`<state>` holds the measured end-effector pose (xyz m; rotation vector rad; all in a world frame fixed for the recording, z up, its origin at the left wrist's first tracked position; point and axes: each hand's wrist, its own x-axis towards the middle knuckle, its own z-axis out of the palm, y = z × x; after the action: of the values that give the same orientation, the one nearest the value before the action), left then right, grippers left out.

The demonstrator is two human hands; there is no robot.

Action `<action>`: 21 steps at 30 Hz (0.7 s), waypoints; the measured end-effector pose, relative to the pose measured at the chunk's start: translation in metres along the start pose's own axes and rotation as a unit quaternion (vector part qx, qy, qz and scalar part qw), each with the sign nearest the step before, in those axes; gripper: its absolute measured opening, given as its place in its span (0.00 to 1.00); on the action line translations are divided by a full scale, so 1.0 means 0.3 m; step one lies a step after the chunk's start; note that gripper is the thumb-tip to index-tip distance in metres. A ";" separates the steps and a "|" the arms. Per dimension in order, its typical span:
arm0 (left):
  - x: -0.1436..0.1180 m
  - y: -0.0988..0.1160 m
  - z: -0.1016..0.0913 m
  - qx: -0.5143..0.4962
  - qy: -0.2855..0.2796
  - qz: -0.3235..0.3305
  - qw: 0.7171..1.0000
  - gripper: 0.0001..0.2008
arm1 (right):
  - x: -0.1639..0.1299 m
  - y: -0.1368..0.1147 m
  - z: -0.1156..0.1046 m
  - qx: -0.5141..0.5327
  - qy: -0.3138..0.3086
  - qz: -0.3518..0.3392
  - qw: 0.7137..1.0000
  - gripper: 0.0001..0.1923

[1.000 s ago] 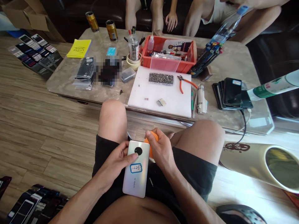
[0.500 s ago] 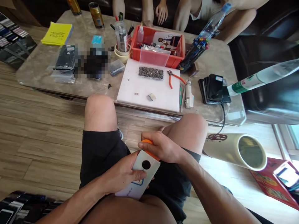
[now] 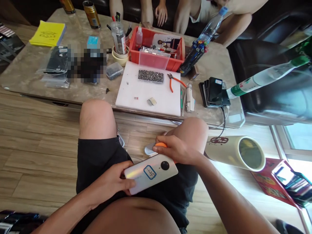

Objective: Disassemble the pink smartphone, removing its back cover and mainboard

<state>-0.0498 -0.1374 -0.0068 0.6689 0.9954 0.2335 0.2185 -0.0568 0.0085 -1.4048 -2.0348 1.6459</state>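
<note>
Over my lap, my left hand (image 3: 115,180) grips the lower end of a pearly white smartphone (image 3: 138,178), thumb on its back. The back faces up, with a round black camera (image 3: 165,165) at the right end and a blue-framed label (image 3: 149,172) with handwriting in the middle. My right hand (image 3: 176,150) is closed around an orange object (image 3: 161,145) at the phone's camera end. Most of that object is hidden by the fingers, so its kind cannot be told.
On the table (image 3: 92,94), a white foam pad (image 3: 131,87) bears a box of small screws (image 3: 150,76) and orange-handled cutters (image 3: 171,84). Behind stands a red bin (image 3: 179,61). Stacked phones (image 3: 212,92) lie to the right, above a cream trash can (image 3: 229,152). Another person's hand (image 3: 161,14) is across the table.
The phone has turned from a steep slant to nearly level, its camera end now to the right. My left thumb has shifted from the label towards the phone's lower end. The view has shifted slightly.
</note>
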 end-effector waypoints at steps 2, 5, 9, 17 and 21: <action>-0.012 -0.008 -0.010 -0.053 0.075 0.014 0.996 0.20 | -0.021 0.027 0.017 0.041 0.052 0.043 0.997 0.21; -0.008 0.028 0.002 -0.112 0.190 0.052 0.974 0.25 | -0.034 0.045 0.078 0.111 0.142 0.088 0.980 0.23; -0.019 0.130 -0.025 -0.079 0.306 0.138 0.938 0.30 | -0.001 0.019 0.173 0.235 0.216 0.094 0.943 0.25; -0.159 0.210 -0.249 0.521 0.399 0.262 0.708 0.27 | 0.253 -0.097 0.184 0.191 0.159 -0.050 0.967 0.21; -0.156 0.154 -0.214 0.674 0.281 0.268 0.629 0.46 | 0.367 -0.146 0.150 0.154 0.063 -0.119 0.979 0.21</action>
<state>-0.1233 -0.0969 0.0308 2.4345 1.4815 0.1795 0.1060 -0.0036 -0.0163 -1.0857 -1.7121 1.6363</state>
